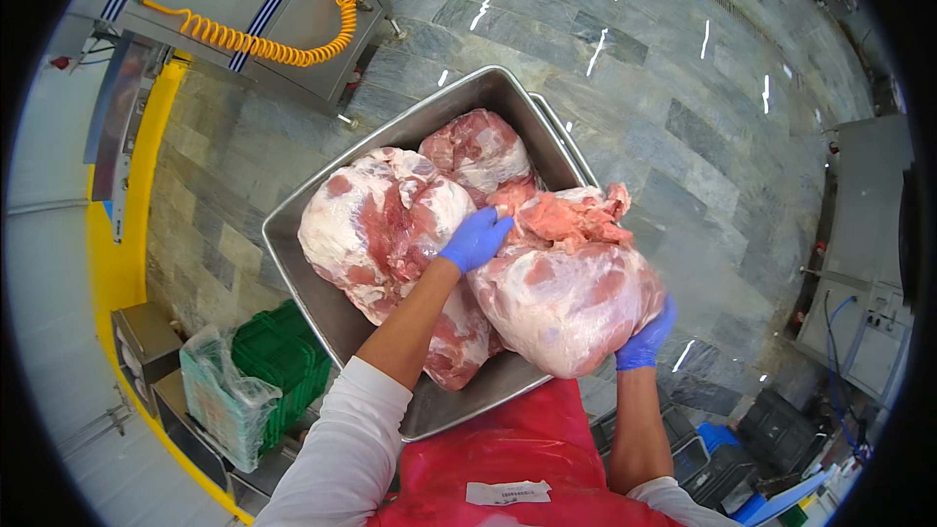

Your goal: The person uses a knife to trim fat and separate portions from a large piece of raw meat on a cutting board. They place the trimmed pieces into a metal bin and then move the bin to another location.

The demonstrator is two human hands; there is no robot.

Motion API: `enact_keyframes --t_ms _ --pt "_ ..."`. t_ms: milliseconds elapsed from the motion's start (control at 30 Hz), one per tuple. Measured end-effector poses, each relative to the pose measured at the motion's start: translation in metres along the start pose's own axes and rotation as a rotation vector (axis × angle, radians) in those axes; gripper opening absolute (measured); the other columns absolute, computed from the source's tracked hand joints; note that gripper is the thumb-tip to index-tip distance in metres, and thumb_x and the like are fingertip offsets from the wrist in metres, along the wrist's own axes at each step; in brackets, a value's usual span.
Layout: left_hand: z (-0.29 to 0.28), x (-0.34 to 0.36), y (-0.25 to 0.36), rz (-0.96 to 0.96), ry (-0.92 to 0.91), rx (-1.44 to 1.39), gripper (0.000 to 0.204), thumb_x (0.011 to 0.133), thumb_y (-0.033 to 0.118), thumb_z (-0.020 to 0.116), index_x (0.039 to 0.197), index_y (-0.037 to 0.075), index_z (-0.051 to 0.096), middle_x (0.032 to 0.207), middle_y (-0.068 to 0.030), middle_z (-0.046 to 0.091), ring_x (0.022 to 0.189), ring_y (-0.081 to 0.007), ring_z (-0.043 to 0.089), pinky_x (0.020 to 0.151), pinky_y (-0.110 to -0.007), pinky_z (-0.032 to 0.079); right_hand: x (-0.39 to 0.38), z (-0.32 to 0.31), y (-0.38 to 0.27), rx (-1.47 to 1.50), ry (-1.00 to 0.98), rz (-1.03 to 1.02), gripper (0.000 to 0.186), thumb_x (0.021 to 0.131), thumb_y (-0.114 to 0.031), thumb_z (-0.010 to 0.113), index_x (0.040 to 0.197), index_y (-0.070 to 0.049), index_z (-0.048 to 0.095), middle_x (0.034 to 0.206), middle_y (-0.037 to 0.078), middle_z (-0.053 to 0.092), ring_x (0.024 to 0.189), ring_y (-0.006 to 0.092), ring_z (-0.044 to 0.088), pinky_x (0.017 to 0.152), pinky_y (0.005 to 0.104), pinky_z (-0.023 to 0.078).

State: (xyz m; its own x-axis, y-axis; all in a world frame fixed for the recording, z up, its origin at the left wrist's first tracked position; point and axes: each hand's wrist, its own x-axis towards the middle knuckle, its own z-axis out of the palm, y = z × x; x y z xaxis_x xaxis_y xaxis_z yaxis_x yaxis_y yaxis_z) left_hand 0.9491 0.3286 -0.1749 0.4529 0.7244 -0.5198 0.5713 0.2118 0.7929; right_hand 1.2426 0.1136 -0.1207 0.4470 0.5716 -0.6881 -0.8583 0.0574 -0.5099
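Between my two blue-gloved hands is a large cut of raw meat (566,303), pale with fat and with loose red flesh along its far edge. It lies over the right side of a deep steel bin (293,249). My left hand (478,239) grips the cut's far left edge with bent fingers. Around its lower right side curls my right hand (647,337), its fingertips hidden behind the meat. Inside the bin, another big cut (381,215) sits at left, a darker piece (476,151) at the far corner, and more meat (457,337) nearest me.
Grey tiled floor (625,88) surrounds the bin. A steel cabinet (244,0) with a coiled yellow hose (264,47) stands far left. Green crates (283,361) are stacked at near left, beside a yellow wall strip (122,263). Steel equipment (864,244) is at right; dark crates (781,429) lie near right.
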Motion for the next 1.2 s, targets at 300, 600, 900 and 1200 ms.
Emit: enact_keyframes --t_ms 300,600,900,1200 --pt "0.032 -0.088 0.019 0.354 0.53 -0.657 0.075 0.108 0.045 0.061 0.158 -0.008 0.042 0.159 -0.0268 0.049 0.149 -0.033 0.046 0.122 -0.044 0.038 0.07 0.167 -0.01 -0.658 -0.146 -0.264 0.058 0.106 -0.05 0.054 0.137 -0.001 0.064 0.135 0.015 0.068 0.125 0.0282 0.064 0.111 0.041 0.048" --pt "-0.035 -0.032 0.067 0.058 1.251 0.219 0.081 0.108 0.038 0.06 0.165 -0.007 0.025 0.169 -0.035 0.026 0.156 -0.05 0.029 0.129 -0.055 0.022 0.108 0.373 0.185 -1.853 -0.633 -0.638 0.062 0.09 -0.06 0.064 0.135 -0.018 0.072 0.144 0.016 0.065 0.14 0.0372 0.055 0.113 0.0619 0.041" --pt "-0.06 0.013 0.011 0.181 1.217 0.069 0.059 0.112 0.032 0.05 0.161 0.0 0.042 0.164 -0.0365 0.034 0.153 -0.0502 0.035 0.127 -0.051 0.028 0.133 0.265 0.164 -1.559 -0.766 -1.047 0.056 0.101 -0.04 0.062 0.146 -0.007 0.063 0.153 0.031 0.053 0.14 0.0483 0.051 0.119 0.0562 0.037" --pt "-0.131 -0.092 -0.001 0.209 0.863 0.102 0.066 0.111 0.032 0.052 0.164 -0.001 0.033 0.164 -0.0294 0.042 0.149 -0.0437 0.045 0.125 -0.046 0.035 0.052 0.213 0.143 -1.845 -0.846 -1.107 0.085 0.102 -0.05 0.062 0.166 -0.004 0.03 0.168 0.034 0.03 0.153 0.054 0.031 0.123 0.0647 0.028"
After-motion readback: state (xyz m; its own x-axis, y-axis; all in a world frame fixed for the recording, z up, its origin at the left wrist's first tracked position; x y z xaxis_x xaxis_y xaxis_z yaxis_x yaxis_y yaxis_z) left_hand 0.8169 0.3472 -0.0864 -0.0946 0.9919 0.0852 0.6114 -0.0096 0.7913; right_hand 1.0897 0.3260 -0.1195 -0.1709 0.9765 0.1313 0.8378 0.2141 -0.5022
